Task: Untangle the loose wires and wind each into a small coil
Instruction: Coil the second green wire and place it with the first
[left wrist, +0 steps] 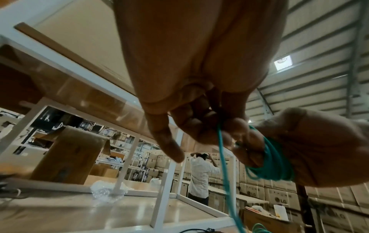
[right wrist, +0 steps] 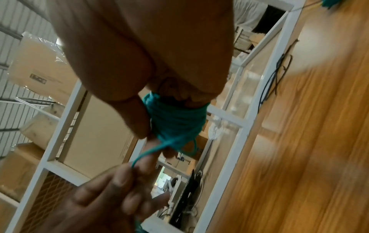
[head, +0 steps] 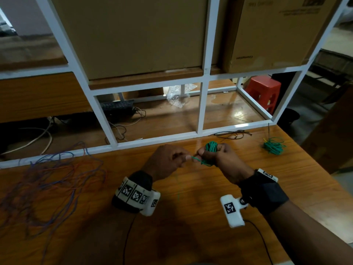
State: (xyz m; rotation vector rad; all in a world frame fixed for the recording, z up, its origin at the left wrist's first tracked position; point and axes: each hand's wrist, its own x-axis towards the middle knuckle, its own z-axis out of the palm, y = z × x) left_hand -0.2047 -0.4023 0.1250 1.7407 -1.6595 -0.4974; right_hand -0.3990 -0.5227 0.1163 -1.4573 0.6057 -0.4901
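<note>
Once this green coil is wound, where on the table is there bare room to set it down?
Bare wood lies between the right hand and the finished green bundle, and along the near edge right of the right wrist. The table's left end is crowded with the tangle of blue and red wires. Thin black wires lie along the white frame.

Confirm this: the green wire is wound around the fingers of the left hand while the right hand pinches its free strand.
Hands are swapped. The head view shows the green wire wound around the fingers of the right hand, while the left hand pinches its free strand. The right wrist view shows the same winding.
</note>
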